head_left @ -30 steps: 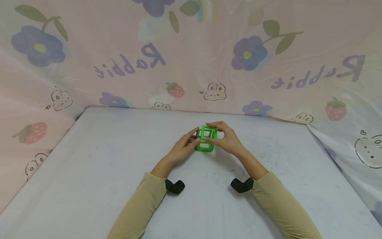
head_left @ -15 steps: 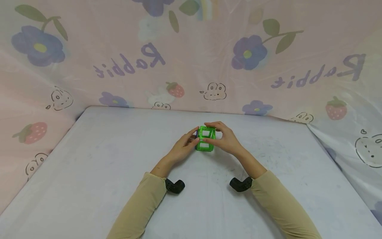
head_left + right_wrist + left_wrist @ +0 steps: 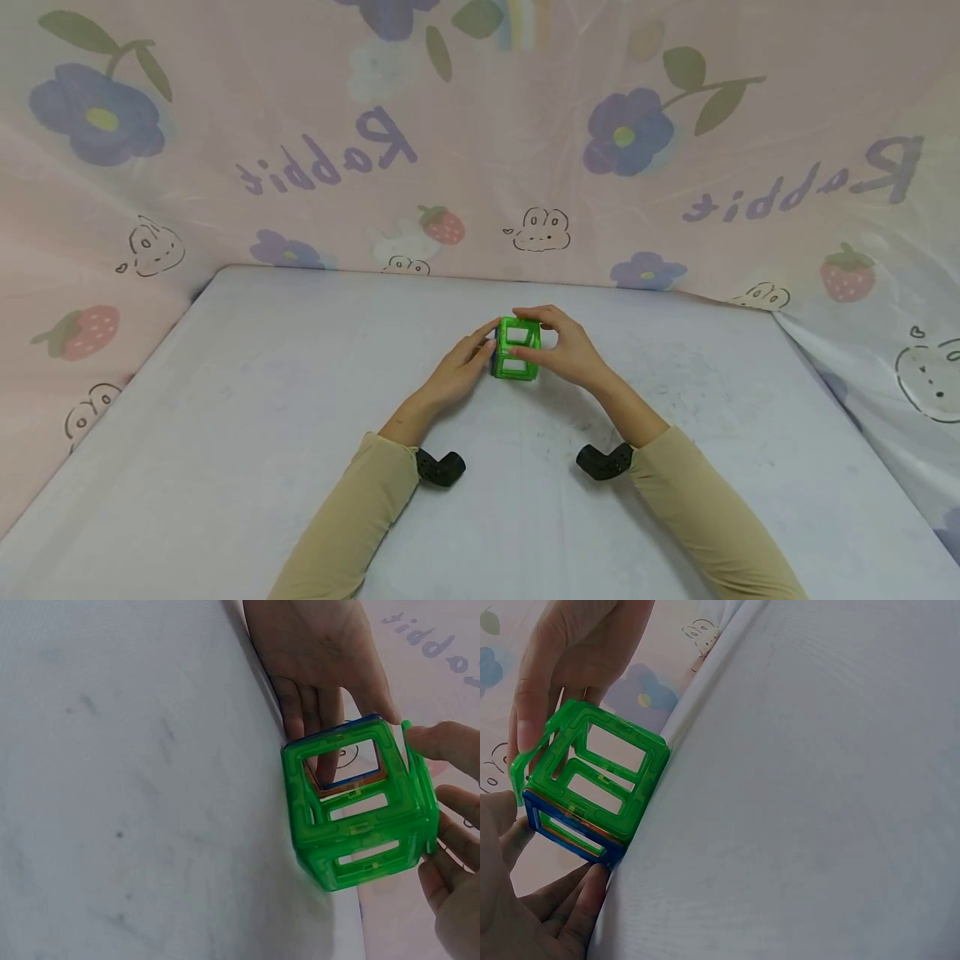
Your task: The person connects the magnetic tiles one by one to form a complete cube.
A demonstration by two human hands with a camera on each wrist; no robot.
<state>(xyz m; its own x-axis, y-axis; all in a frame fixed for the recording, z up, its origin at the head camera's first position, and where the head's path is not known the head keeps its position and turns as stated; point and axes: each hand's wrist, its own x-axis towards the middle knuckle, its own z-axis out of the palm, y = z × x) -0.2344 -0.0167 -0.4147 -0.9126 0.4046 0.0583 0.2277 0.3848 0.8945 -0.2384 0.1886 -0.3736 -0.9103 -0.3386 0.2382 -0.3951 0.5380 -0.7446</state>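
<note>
A cube of green magnetic tiles stands on the table, its left face covered by a blue tile with an orange one against it. On top lies another green magnetic tile, tilted slightly off the cube in the wrist views. My right hand pinches that top tile, thumb on the near side and fingers on the far side. Fairly straight fingers of my left hand rest against the blue side, with the thumb beside the cube's upper left edge. The cube's far face is mostly hidden.
The white-covered table spreads around both hands. A pink printed cloth hangs behind it and along the sides. Black wrist devices are worn at both cuffs.
The top tile, earlier raised and shifted right, has come down and left over the cube. My right hand moved slightly left; my left thumb drew back from the front edge.
</note>
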